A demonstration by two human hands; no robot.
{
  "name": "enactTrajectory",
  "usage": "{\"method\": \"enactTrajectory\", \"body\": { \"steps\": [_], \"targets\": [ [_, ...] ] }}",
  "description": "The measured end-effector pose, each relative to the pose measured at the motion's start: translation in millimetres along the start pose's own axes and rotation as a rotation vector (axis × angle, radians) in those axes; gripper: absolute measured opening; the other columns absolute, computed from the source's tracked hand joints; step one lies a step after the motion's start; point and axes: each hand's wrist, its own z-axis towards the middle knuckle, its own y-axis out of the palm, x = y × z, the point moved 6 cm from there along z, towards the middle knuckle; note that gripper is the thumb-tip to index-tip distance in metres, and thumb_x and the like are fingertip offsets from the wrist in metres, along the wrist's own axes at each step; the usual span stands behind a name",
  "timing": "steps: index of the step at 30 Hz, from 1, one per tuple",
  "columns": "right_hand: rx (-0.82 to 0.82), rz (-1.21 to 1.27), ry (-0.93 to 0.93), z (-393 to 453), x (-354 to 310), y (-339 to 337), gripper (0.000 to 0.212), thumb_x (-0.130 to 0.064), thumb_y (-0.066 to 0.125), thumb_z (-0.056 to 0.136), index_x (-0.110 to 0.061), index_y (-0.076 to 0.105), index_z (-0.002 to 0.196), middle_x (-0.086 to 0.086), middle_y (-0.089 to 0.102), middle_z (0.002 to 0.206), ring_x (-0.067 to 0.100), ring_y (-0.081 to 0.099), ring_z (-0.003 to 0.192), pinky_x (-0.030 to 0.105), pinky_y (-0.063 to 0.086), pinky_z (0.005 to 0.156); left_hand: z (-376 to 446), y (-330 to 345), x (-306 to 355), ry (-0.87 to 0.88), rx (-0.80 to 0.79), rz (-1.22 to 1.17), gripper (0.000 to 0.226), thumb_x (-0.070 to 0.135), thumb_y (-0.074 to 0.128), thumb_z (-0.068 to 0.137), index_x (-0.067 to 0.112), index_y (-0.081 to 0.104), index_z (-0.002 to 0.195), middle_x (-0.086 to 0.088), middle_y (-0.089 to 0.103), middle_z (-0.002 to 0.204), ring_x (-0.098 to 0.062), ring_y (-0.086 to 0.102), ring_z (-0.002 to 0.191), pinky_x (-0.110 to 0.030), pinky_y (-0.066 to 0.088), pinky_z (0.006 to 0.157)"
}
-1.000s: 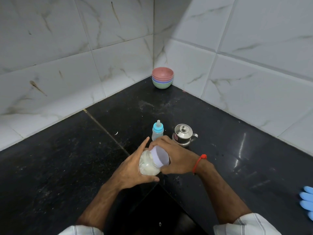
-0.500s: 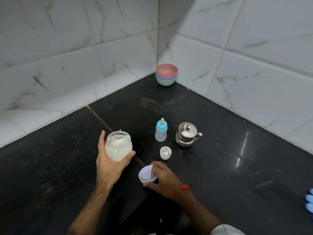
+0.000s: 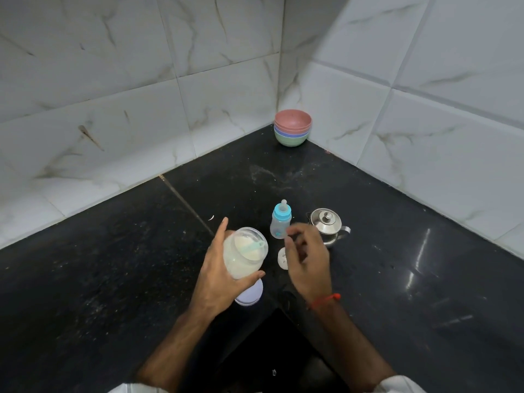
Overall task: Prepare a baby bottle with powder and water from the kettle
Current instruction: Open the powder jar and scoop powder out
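My left hand (image 3: 219, 282) grips an open clear jar of white powder (image 3: 244, 252), tilted, with a pale blue scoop lying inside. The jar's lavender lid (image 3: 251, 296) lies on the black counter just under that hand. My right hand (image 3: 307, 258) hovers blurred beside the jar, fingers loosely curled and holding nothing, in front of the baby bottle (image 3: 280, 220) with its blue collar and teat on. A small white round cap (image 3: 282, 258) lies partly hidden behind the right hand. The steel kettle (image 3: 327, 226) stands lidded to the right of the bottle.
A stack of coloured bowls (image 3: 292, 131) sits in the far corner where the two tiled walls meet. The black counter (image 3: 113, 279) has a seam running diagonally and a notch in its front edge near my body.
My right hand set the lavender lid down and rose toward the bottle. My left hand brought the jar right and closer to the bottle, over the lid.
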Motion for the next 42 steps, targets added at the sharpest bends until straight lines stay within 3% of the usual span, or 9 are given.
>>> {"method": "enactTrajectory", "body": {
  "steps": [4, 9, 18, 22, 26, 30, 33, 37, 42],
  "targets": [
    [-0.395, -0.403, -0.219, 22.1, -28.3, 5.3, 0.028, -0.045, 0.064, 0.092, -0.030, 0.072, 0.114, -0.004, 0.057, 0.129, 0.023, 0.051, 0.120, 0.033, 0.041, 0.104, -1.7, 14.3, 10.7, 0.050, -0.086, 0.057, 0.131, 0.053, 0.092, 0.059, 0.056, 0.003, 0.155, 0.027, 0.049, 0.141, -0.008, 0.048, 0.134, -0.040, 0.045, 0.111],
    [-0.672, -0.715, -0.131, 26.6, -24.9, 6.3, 0.027, -0.043, 0.067, 0.094, -0.028, 0.074, 0.116, -0.003, 0.055, 0.135, 0.024, 0.047, 0.122, 0.046, 0.042, 0.107, -1.9, 30.4, 25.4, 0.113, -0.141, 0.129, 0.130, 0.057, 0.089, 0.061, 0.051, 0.001, 0.157, 0.030, 0.047, 0.141, -0.003, 0.044, 0.130, -0.028, 0.040, 0.105],
    [-0.477, -0.630, -0.200, 25.6, -26.5, -5.6, 0.014, -0.032, 0.072, 0.088, -0.019, 0.074, 0.094, -0.001, 0.063, 0.118, 0.025, 0.062, 0.105, 0.044, 0.057, 0.087, -2.5, 35.2, 26.1, 0.102, -0.138, 0.134, 0.131, 0.051, 0.092, 0.062, 0.041, 0.006, 0.160, 0.028, 0.048, 0.141, -0.003, 0.045, 0.130, -0.026, 0.038, 0.104],
    [-0.541, -0.749, -0.354, 16.0, -36.8, 1.0, 0.011, -0.034, 0.083, 0.077, -0.024, 0.078, 0.081, 0.001, 0.064, 0.123, 0.034, 0.056, 0.124, 0.054, 0.047, 0.104, -3.4, 35.9, 27.8, 0.089, -0.132, 0.136, 0.131, 0.048, 0.093, 0.062, 0.040, 0.007, 0.160, 0.028, 0.048, 0.141, -0.002, 0.044, 0.129, -0.027, 0.040, 0.105],
    [-0.556, -0.553, 0.007, 20.1, -17.3, -5.5, 0.011, -0.036, 0.076, 0.085, -0.026, 0.080, 0.089, -0.009, 0.057, 0.127, 0.019, 0.041, 0.131, 0.044, 0.029, 0.117, -3.9, 36.1, 26.7, 0.062, -0.140, 0.150, 0.132, 0.045, 0.095, 0.061, 0.035, 0.009, 0.161, 0.026, 0.048, 0.140, -0.001, 0.043, 0.128, -0.028, 0.042, 0.106],
    [-0.438, -0.207, 0.323, 26.1, -4.8, -21.1, 0.013, -0.020, 0.081, 0.085, -0.017, 0.076, 0.073, -0.016, 0.062, 0.090, 0.002, 0.058, 0.094, 0.021, 0.047, 0.086, -3.8, 33.4, 21.0, 0.055, -0.124, 0.151, 0.134, 0.043, 0.096, 0.061, 0.034, 0.009, 0.162, 0.044, 0.040, 0.130, 0.010, 0.037, 0.124, -0.026, 0.037, 0.107],
    [-0.447, -0.066, 0.451, 22.5, 3.3, -27.6, 0.028, -0.018, 0.079, 0.088, -0.026, 0.070, 0.062, -0.014, 0.064, 0.069, 0.000, 0.058, 0.070, 0.022, 0.046, 0.072, -2.1, 33.3, 18.6, 0.051, -0.114, 0.130, 0.134, 0.041, 0.096, 0.061, 0.035, 0.008, 0.161, 0.047, 0.039, 0.130, 0.019, 0.035, 0.123, -0.028, 0.035, 0.112],
    [-0.402, 0.078, 0.578, 17.5, 7.1, -34.5, 0.014, -0.015, 0.077, 0.090, -0.014, 0.078, 0.076, -0.001, 0.076, 0.081, -0.001, 0.066, 0.076, 0.014, 0.051, 0.075, -0.8, 36.0, 16.7, 0.037, -0.105, 0.097, 0.135, 0.043, 0.095, 0.059, 0.042, 0.005, 0.159, 0.028, 0.049, 0.139, -0.006, 0.045, 0.134, -0.030, 0.038, 0.110],
    [-0.364, 0.189, 0.681, 12.3, 17.7, -36.5, 0.004, -0.013, 0.078, 0.088, -0.009, 0.080, 0.086, 0.001, 0.079, 0.088, 0.006, 0.069, 0.083, 0.026, 0.054, 0.087, 0.2, 40.4, 15.2, 0.035, -0.115, 0.081, 0.136, 0.046, 0.095, 0.058, 0.043, 0.004, 0.159, 0.027, 0.050, 0.138, -0.006, 0.046, 0.134, -0.033, 0.041, 0.112]
  ]
}}
